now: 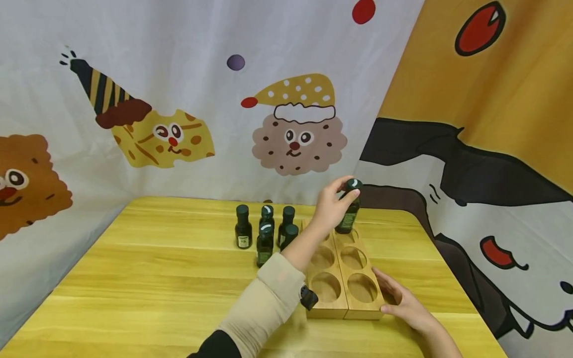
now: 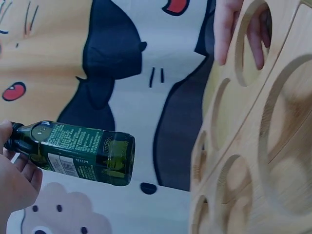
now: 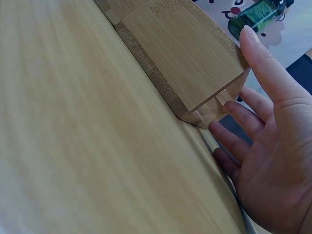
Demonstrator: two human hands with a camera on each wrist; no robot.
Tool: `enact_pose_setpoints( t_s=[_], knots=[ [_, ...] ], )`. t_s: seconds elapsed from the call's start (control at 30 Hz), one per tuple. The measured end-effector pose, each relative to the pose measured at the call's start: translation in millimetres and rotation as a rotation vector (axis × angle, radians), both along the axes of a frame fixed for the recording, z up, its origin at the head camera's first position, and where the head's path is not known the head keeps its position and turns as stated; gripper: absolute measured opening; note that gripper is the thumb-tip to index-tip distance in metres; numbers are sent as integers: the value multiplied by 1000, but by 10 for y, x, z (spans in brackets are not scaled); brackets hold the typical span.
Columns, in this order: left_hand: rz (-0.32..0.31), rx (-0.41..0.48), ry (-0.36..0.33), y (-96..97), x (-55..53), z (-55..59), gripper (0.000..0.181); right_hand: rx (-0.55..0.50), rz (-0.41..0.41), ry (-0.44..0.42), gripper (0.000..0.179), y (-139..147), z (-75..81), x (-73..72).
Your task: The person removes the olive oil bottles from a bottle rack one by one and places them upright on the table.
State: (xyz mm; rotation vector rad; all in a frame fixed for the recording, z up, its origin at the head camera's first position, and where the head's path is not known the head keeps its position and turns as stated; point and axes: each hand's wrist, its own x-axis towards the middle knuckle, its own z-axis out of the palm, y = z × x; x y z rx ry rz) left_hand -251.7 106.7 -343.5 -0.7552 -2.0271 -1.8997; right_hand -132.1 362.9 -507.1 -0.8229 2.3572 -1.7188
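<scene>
My left hand (image 1: 333, 206) pinches a small dark green glass bottle (image 1: 347, 219) by its cap and neck. In the left wrist view the bottle has a green and white label with a barcode. It is held over the far right end of a wooden rack (image 1: 364, 314) with round holes, made of two blocks side by side. My right hand (image 1: 405, 303) rests against the rack's near right side, thumb at the front corner and fingers along the side. In the right wrist view that hand's fingers (image 3: 243, 117) are loosely bent at the rack's partly hollow end.
Several similar dark green bottles (image 1: 243, 228) stand grouped on the wooden table (image 1: 147, 278), left of the rack; my left forearm partly covers one. A cartoon-print curtain (image 1: 188, 64) hangs close behind the table and along its right side.
</scene>
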Motion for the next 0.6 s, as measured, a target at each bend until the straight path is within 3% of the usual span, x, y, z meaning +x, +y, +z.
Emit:
enact_pose_setpoints(
  t_s=[0.2,0.6],
  knots=[
    [14,-6,81,-178,80,94,39,-6,-6,-12,76,17,-40,-15],
    [4,30,81,-555,259,289,38,-11,-4,-8,76,21,-35,-8]
  ],
)
